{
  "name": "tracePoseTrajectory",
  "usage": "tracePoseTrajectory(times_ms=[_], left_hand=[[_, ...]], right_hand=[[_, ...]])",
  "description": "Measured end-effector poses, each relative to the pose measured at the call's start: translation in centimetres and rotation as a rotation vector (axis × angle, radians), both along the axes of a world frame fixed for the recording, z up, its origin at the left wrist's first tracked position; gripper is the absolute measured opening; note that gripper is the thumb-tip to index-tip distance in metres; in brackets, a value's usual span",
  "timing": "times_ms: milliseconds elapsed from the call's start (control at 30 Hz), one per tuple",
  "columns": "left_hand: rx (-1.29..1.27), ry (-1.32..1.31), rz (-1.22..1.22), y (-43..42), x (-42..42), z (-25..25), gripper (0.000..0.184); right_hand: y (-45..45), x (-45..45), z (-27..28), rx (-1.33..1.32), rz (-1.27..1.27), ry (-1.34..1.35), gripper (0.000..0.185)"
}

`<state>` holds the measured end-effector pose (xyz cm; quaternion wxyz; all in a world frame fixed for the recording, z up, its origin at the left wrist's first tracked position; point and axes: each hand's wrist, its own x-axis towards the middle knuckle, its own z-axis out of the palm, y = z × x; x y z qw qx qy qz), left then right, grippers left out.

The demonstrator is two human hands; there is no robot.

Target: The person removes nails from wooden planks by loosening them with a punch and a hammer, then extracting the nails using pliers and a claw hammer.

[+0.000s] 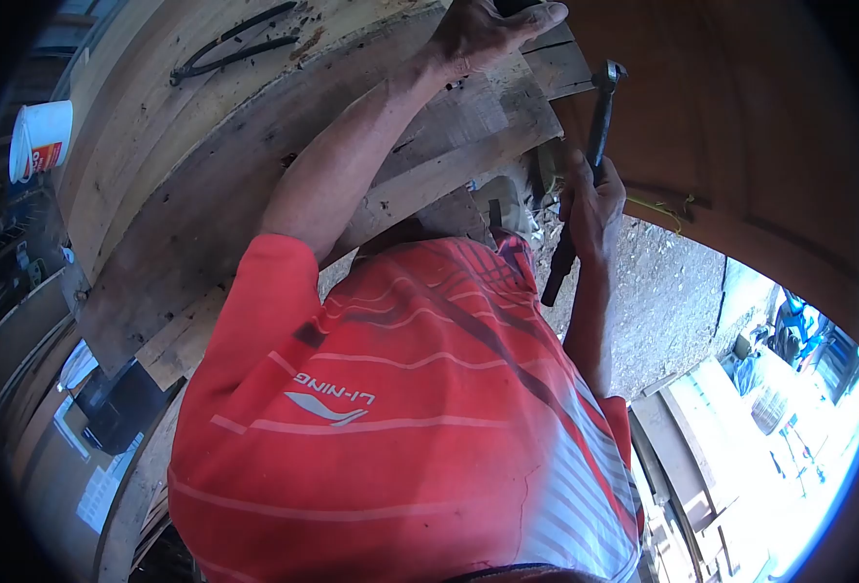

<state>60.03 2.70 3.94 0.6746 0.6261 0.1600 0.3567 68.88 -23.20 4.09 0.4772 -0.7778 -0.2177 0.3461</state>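
My left hand (pixel 488 34) reaches over the wooden boards (pixel 449 126) at the top of the head view. Its fingers are closed around a dark object (pixel 519 5) that the top edge cuts off, so I cannot make out what it is. To the right, my right hand (pixel 596 199) grips a hammer (pixel 599 121) partway along its dark handle. The metal head points up, just beyond the board ends and in front of a brown wooden panel. Dark pincers (pixel 230 53) lie open on the boards at the upper left.
A white bucket (pixel 43 136) stands at the far left. The large brown panel (pixel 740 126) fills the upper right. Below it is rough grey ground (pixel 662 291), with stacked planks (pixel 677 437) at the lower right. A black item (pixel 123 408) sits at the lower left.
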Motion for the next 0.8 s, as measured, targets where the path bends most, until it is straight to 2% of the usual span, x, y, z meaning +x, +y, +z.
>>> tracePoseTrajectory(times_ms=[33, 133, 233, 333, 400, 467, 567, 633, 700, 733, 800], left_hand=[[-0.022, -0.067, -0.019, 0.1, 0.2, -0.2, 0.029], [-0.018, 0.073, -0.021, 0.2, -0.4, 0.1, 0.028], [0.043, 0.086, -0.060, 0.1, -0.6, -0.2, 0.031], [0.185, 0.125, 0.052, -0.9, -0.8, -0.2, 0.033], [0.196, 0.137, 0.012, -1.4, -1.3, -0.7, 0.026], [0.223, 0.119, 0.003, -1.7, -1.4, -0.7, 0.025], [0.263, 0.088, 0.045, -2.3, -1.6, -0.5, 0.026], [0.284, 0.098, 0.075, -2.3, -1.6, -0.6, 0.026], [0.326, 0.209, 0.051, -2.2, -2.1, -0.6, 0.026], [0.350, 0.263, 0.028, -2.3, -2.1, -0.7, 0.026], [0.365, 0.130, 0.065, -1.9, -1.4, -0.9, 0.026]], right_hand=[[0.0, 0.0, 0.0, 0.001, -0.002, -0.010, 0.043], [-0.1, -0.1, 0.2, -0.010, 0.009, -0.012, 0.043], [0.3, -0.6, 1.7, -0.049, -0.008, -0.064, 0.039], [1.0, -1.4, 6.8, 0.183, -0.108, -0.169, 0.035], [2.2, -0.7, 10.0, 0.536, -0.184, -0.347, 0.027], [3.1, 0.6, 13.2, 0.749, -0.198, -0.529, 0.018], [3.6, 0.9, 13.8, 0.873, -0.151, -0.464, 0.020], [2.9, -1.2, 10.5, 0.672, -0.072, -0.415, 0.020], [1.3, -1.5, 8.8, -0.157, 0.411, -0.722, 0.019], [0.7, -1.6, 9.2, -0.185, 0.374, -0.640, 0.018], [0.8, -0.5, 10.3, -0.211, 0.319, -0.498, 0.018]])
